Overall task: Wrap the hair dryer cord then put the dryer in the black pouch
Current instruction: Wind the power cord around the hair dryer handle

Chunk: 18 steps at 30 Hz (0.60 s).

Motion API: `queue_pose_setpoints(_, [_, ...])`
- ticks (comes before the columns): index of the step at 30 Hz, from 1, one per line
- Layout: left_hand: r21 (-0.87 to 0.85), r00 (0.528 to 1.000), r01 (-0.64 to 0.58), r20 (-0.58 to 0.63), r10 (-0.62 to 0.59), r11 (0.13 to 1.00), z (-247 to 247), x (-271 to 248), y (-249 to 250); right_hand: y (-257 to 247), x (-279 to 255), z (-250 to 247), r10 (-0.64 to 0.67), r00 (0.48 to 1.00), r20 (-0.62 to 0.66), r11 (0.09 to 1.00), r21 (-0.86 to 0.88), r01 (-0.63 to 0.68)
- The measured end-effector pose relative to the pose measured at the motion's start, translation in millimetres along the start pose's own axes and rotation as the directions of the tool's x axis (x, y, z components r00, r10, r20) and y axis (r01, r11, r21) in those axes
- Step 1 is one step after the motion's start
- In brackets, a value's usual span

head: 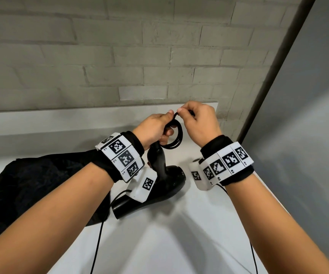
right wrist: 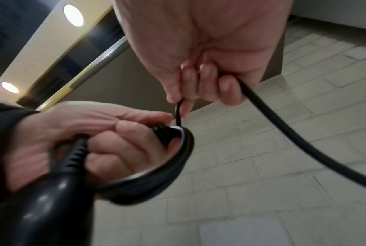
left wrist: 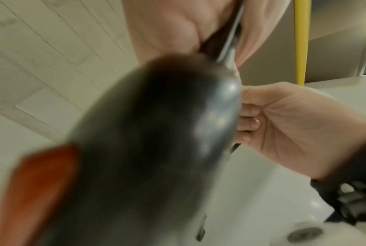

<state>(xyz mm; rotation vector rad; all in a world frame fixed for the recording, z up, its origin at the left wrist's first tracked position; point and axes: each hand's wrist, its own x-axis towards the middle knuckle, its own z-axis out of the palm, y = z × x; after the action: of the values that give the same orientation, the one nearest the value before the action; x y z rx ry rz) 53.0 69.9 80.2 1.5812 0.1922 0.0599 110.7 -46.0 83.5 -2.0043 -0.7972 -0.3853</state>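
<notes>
— Where was the hair dryer (head: 159,180), and who held what?

— It stood with its nozzle on the white counter (head: 179,234), handle up. The left hand (head: 155,129) was curled around the top of the handle and the coiled loops of cord (head: 176,137). The right hand (head: 201,123) pinched the free cord between thumb and fingers, just beside the coil.

— How would it handle?

— I judged the body hard, smooth, maybe slippery — better to take it at the handle. The cord looked flexible but springy, so the loops could open if released. The black pouch (head: 41,186) lay soft and flat at the left.
</notes>
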Motion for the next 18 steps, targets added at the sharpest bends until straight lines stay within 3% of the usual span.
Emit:
queue_pose_setpoints(8, [-0.059,0.996,-0.015,-0.087,0.01,0.998,-5.8,6.7,-4.6,-1.1,-39.4,23.5,-0.06,0.997,-0.049,0.994,0.092,0.064])
queue_pose_setpoints(18, [-0.055,0.994,-0.003,-0.106,-0.003,0.999,-6.9,7.9,-3.8,10.5,-54.3,38.9,-0.115,0.989,0.092,0.991,0.085,0.107])
